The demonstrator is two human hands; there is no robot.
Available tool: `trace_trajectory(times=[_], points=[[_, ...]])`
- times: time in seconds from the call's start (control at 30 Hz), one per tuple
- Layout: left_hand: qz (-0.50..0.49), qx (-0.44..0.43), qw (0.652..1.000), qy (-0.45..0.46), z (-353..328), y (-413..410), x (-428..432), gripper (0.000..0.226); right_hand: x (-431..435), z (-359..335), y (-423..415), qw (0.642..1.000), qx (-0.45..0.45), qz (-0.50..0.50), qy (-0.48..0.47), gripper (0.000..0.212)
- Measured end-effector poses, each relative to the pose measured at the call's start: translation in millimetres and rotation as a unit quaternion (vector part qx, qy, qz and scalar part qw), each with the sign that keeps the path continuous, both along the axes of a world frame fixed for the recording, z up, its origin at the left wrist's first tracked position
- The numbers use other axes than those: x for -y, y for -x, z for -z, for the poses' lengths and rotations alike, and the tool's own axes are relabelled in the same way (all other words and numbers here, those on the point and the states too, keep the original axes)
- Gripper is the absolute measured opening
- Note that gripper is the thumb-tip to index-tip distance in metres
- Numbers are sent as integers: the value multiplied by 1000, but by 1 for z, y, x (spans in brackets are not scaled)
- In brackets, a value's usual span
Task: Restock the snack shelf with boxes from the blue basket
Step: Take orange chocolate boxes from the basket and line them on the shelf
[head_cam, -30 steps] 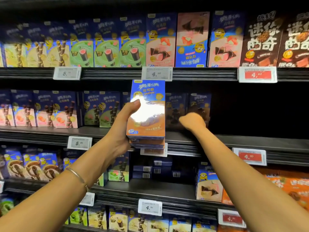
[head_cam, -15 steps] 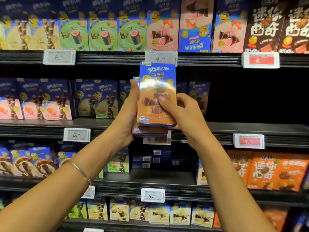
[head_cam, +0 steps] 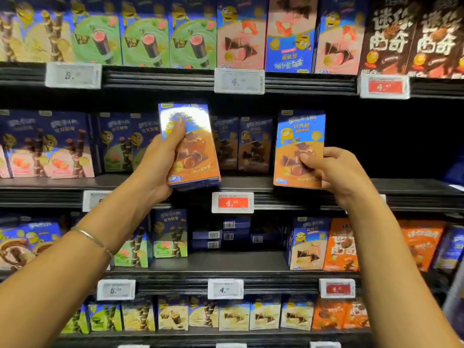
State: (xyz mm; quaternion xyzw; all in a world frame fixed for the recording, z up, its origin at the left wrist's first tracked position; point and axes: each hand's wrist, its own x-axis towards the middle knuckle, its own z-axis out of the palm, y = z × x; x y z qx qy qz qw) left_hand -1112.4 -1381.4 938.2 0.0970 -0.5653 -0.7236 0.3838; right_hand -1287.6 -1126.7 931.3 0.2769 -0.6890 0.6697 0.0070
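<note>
My left hand [head_cam: 160, 162] grips a small stack of blue-and-orange snack boxes [head_cam: 193, 146], upright and slightly tilted, in front of the middle shelf [head_cam: 251, 184]. My right hand [head_cam: 334, 172] pinches one more blue-and-orange box [head_cam: 298, 136] by its lower right side. That box stands upright at the shelf's front edge, right of the stack. Two matching boxes [head_cam: 241, 144] stand further back on the shelf between them. The blue basket is out of view.
The middle shelf is dark and bare to the right of my right hand [head_cam: 391, 146]. Rows of snack boxes fill the top shelf [head_cam: 241, 36] and the lower shelves [head_cam: 308, 244]. Price tags [head_cam: 232, 202] line the shelf edges.
My right hand took the front box off the stack and carried it to the right, to the shelf's front edge. My left hand kept the other boxes and tilted them.
</note>
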Motion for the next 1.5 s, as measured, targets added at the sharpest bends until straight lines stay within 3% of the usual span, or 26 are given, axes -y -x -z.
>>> trace_trajectory(times=[0.1,0.2,0.4,0.67,0.93,1.0,1.13,1.2,1.37,1.5], points=[[-13,1,1000,9,-6,6,2,47,11,-1,27,999,-16,41,-21,14],[-34,3,999,3,-10,14,-1,59,27,3,57,993,-43,95,-63,28],[-56,16,998,-9,-10,35,-4,75,45,6,97,956,-103,211,-176,34],[-79,25,997,-11,-7,57,-5,79,59,-1,110,914,-142,207,-319,30],[-92,35,995,2,-6,70,-12,66,66,-9,112,898,-143,185,-372,38],[-94,39,995,2,-6,71,-11,57,68,-8,114,911,-118,178,-354,59],[-98,45,994,8,-6,73,-9,52,84,-3,108,925,-118,190,-308,129],[-98,43,994,10,-5,74,-10,46,96,-2,104,929,-115,209,-282,146],[-96,50,994,16,-2,77,-13,46,113,-2,100,917,-119,272,-266,157],[-87,52,995,14,0,77,-17,47,104,-6,88,916,-118,284,-256,144]])
